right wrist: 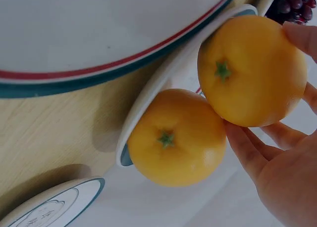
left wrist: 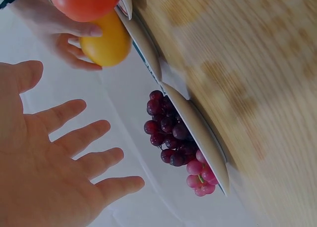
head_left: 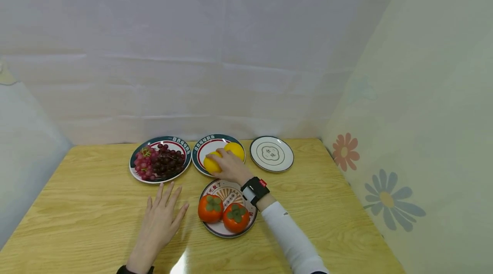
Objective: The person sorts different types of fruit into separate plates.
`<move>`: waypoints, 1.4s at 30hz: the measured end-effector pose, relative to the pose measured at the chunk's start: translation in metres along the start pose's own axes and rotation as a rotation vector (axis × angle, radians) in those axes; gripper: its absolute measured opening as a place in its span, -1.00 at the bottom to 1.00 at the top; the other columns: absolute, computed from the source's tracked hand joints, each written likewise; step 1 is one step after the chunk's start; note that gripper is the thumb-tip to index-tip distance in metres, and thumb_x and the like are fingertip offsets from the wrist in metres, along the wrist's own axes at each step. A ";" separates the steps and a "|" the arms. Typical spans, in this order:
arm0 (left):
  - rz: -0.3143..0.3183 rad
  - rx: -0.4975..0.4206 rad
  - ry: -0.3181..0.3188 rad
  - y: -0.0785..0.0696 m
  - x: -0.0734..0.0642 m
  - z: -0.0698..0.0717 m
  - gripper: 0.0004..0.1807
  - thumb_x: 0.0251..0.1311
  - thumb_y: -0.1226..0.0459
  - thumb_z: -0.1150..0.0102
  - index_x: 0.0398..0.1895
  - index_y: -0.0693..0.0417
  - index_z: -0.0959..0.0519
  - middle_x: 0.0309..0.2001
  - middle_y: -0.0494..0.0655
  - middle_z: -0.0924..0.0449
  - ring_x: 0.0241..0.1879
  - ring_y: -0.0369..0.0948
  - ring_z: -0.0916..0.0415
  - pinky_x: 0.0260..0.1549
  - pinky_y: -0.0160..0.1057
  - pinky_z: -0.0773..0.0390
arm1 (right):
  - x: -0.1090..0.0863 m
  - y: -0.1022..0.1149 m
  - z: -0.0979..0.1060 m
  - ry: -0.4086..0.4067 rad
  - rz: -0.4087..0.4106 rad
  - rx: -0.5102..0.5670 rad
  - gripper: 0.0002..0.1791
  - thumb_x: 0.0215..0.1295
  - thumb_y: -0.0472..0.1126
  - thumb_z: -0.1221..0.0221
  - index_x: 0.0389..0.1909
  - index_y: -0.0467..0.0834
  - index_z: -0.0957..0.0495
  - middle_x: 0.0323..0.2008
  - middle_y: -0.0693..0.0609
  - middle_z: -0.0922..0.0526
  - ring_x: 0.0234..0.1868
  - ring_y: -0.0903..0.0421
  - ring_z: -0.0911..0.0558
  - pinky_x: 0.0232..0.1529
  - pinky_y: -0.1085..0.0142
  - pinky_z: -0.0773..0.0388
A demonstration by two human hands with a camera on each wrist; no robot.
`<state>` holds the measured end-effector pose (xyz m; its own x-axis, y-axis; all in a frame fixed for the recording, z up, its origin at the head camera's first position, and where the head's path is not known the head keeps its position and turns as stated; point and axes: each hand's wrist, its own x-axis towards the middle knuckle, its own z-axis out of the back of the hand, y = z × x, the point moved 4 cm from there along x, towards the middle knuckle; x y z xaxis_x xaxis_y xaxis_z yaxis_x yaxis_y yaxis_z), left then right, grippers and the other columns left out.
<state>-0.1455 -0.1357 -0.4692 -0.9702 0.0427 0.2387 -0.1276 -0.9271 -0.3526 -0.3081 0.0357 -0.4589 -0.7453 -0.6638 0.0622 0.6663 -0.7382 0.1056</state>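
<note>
Head view high, forward-down; wrist views nearer, tilted; all share yellow fruit [right wrist: 252, 71].

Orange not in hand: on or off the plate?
On: the free orange sits in the plate by its rim, beside the held orange.

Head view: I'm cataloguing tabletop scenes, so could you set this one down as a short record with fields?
Right hand: holds the left yellow-orange fruit
Left hand: fingers spread, holding nothing
Middle back plate: second yellow-orange fruit on it
Left back plate: red grapes, dark grapes
Right back plate: white, dark-rimmed, printed center
Front plate: two persimmons
Left yellow-orange fruit touching middle back plate: cannot tell
</note>
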 end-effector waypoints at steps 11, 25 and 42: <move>-0.018 0.000 -0.043 0.000 0.001 -0.001 -0.44 0.29 0.02 -0.08 0.27 0.12 -0.41 0.35 0.22 -0.30 0.38 0.26 -0.11 0.16 0.46 -0.19 | -0.011 0.002 0.005 0.006 -0.004 -0.012 -0.40 0.32 0.02 -0.13 0.37 0.13 -0.24 0.45 -0.11 -0.12 0.34 -0.15 -0.35 0.26 0.07 -0.45; -0.039 0.005 -0.033 -0.004 0.001 0.001 -0.46 0.30 0.03 -0.07 0.24 0.14 -0.43 0.34 0.24 -0.31 0.37 0.27 -0.13 0.14 0.46 -0.21 | -0.079 0.063 -0.001 0.277 0.159 0.002 -0.29 0.14 0.26 -0.21 0.32 0.22 -0.29 0.23 0.08 -0.42 0.06 0.15 -0.52 0.09 0.32 -0.51; -0.035 0.010 -0.044 -0.001 -0.003 0.001 -0.46 0.29 0.05 -0.07 0.24 0.16 -0.43 0.35 0.23 -0.29 0.40 0.27 -0.07 0.18 0.46 -0.15 | -0.077 -0.043 0.040 -0.246 -0.184 0.102 -0.26 -0.04 0.01 -0.41 0.22 -0.01 -0.41 0.08 -0.19 -0.48 -0.05 -0.11 -0.55 -0.13 0.08 -0.61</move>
<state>-0.1419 -0.1352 -0.4684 -0.9551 0.0594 0.2901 -0.1593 -0.9289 -0.3343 -0.2805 0.1229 -0.4283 -0.8450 -0.4619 0.2694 0.5229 -0.8192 0.2355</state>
